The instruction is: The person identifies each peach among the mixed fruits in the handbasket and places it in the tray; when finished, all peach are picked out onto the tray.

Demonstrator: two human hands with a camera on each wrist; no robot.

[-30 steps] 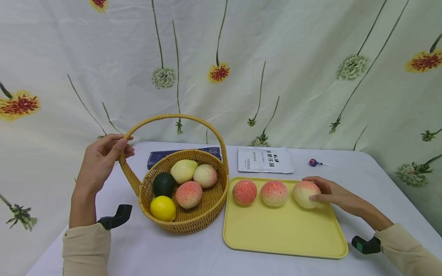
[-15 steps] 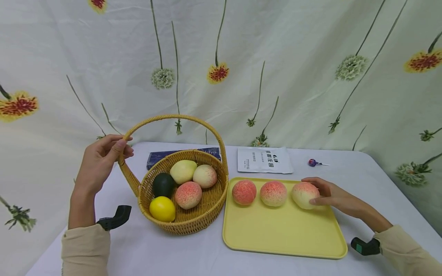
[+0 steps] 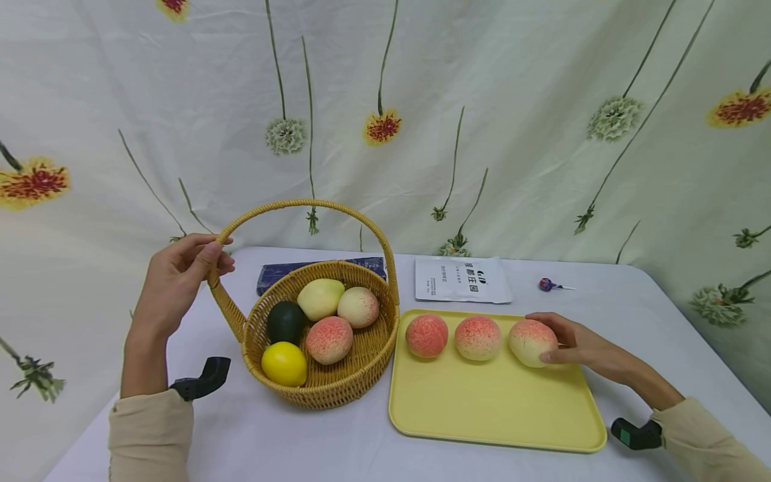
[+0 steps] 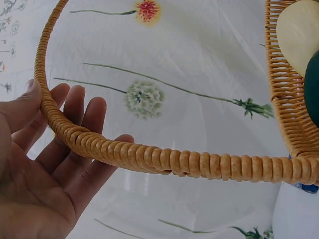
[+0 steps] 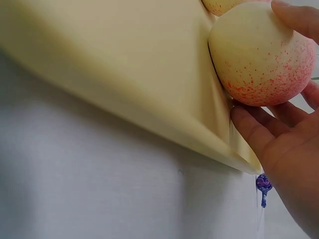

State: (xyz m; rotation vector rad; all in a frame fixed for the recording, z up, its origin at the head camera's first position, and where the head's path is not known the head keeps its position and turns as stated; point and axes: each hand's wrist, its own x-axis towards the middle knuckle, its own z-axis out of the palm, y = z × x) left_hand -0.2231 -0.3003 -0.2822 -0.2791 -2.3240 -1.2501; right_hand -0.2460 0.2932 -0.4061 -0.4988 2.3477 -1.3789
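The pale peach (image 3: 527, 345), on the tray (image 3: 496, 412) at frame right, is pinched by the right hand (image 3: 590, 347), two peaches (image 3: 478, 338) untouched, five fruits (image 3: 329, 340) already in the basket (image 3: 328, 399), whose handle (image 3: 301, 203) the left hand (image 3: 170, 284) pinches.

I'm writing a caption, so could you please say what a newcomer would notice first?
Probably the wicker basket of fruit, left of centre, its handle held by the left hand. On the right, three peaches line up on a yellow tray, the right hand holding the rightmost.
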